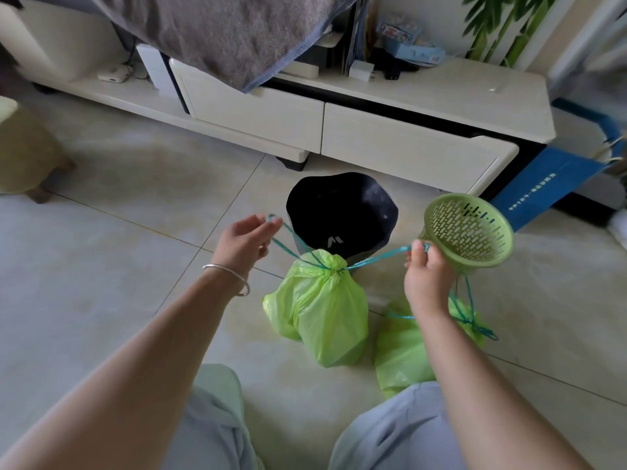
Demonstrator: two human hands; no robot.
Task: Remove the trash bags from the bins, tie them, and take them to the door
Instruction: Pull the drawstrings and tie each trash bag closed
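Two hands pull a green trash bag's (322,310) drawstring (376,259) taut: left hand (246,240) and right hand (425,266) each pinch an end. A second bag (403,354), apparently tied, lies beside it on the floor (118,215), before black bin (341,217) and green basket (470,228).

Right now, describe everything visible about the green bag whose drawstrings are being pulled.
The light green trash bag is thin, crinkled plastic, full and bulging, standing on the tiled floor in front of the black bin. Its neck is gathered tight by teal drawstrings. The left hand pulls one loop to the left, the right hand the other to the right. A second green bag lies just to its right.
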